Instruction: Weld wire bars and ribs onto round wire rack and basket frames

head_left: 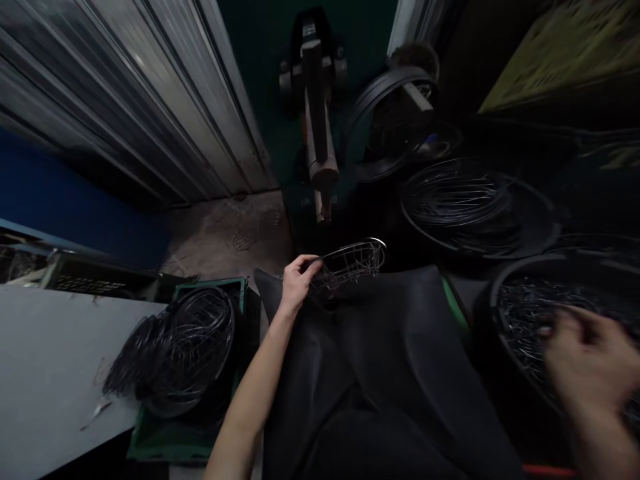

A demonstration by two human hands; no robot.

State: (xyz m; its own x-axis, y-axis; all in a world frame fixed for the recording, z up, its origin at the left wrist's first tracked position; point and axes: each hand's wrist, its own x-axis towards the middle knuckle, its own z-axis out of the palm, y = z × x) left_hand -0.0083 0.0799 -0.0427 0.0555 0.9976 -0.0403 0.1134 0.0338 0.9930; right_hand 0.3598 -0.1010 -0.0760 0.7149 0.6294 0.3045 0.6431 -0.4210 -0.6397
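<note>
Thumb and fingers of my left hand pinch the near end of a small oval wire basket. The basket is held above my lap, below the arms of a machine. At the right, my right hand hangs over a black tub of small bent wire pieces. Motion smears that hand, so its fingers and anything in them are unclear.
To the left, a green crate bears a heap of wire rings, beside a grey tabletop. A second tub holds long curved wires. A wire coil hangs near the machine.
</note>
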